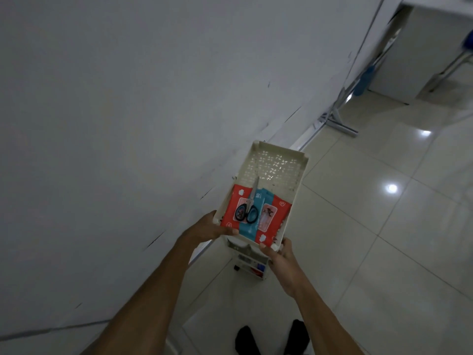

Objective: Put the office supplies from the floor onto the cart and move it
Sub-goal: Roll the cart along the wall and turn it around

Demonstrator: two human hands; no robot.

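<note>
A cream plastic cart (299,175) with a perforated top tray stands on the tiled floor beside a white wall. In its top tray lie red and blue packs (277,213), and black-handled scissors (247,210) rest on them. Lower shelves (252,265) hold small items that are too dim to name. My left hand (208,228) grips the near left corner of the top tray. My right hand (281,258) grips the near right corner.
The white wall (128,124) runs close along the cart's left side. Farther ahead stand a metal stand base (339,124), a blue mop-like object (363,80) and a white desk (435,34). Glossy floor tiles (384,226) stretch to the right. My feet (271,339) are at the bottom.
</note>
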